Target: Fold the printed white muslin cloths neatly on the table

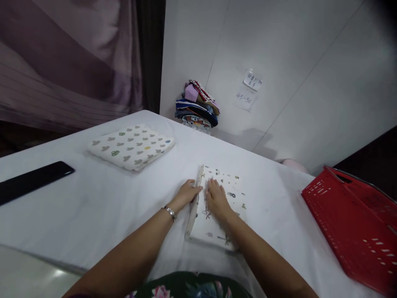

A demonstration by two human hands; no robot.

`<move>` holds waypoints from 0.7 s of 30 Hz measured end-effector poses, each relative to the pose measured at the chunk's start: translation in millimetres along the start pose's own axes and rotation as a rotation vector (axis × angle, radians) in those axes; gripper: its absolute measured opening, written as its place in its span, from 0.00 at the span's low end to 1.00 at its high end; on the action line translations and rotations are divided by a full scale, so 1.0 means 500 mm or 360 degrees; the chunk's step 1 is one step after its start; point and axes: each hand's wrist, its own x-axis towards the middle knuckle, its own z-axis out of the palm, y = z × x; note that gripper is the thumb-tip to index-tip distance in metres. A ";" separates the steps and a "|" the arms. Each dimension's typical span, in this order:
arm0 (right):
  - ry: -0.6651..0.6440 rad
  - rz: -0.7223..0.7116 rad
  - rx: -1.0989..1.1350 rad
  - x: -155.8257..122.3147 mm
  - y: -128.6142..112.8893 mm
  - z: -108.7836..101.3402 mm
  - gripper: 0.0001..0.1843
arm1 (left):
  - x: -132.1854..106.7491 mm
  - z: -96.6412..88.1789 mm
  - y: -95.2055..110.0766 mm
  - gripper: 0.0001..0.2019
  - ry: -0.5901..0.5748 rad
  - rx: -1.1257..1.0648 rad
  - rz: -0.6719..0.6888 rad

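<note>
A folded white cloth (235, 196) with small printed figures lies on the white table in front of me. My left hand (188, 192) is at its left edge, thumb on the folded side and fingers partly hidden, pinching the edge. A metal bracelet is on that wrist. My right hand (217, 198) rests flat on top of the cloth with its fingers stretched out. Farther left, another folded white cloth (133, 147) with grey, green and yellow cloud-like prints lies apart from both hands.
A black flat object (34, 180) lies at the table's left. On the right stands a red perforated plastic basket (347, 223). Beyond the table's far edge, a stack of folded fabrics (198, 105) leans near the wall, where handwritten paper notes (245, 98) hang. A purple curtain (71, 62) hangs at left.
</note>
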 end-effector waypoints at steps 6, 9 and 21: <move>-0.0009 -0.0089 -0.0056 -0.089 -0.041 0.042 0.29 | 0.001 0.000 0.000 0.30 -0.0004 0.0000 0.0017; 0.0073 -0.0104 -0.0183 -0.093 -0.057 0.056 0.29 | -0.003 0.000 0.007 0.31 -0.0002 0.0031 -0.0005; 0.0041 -0.0122 -0.0233 -0.133 -0.081 0.056 0.29 | -0.009 -0.004 0.012 0.33 0.0060 0.0133 0.0053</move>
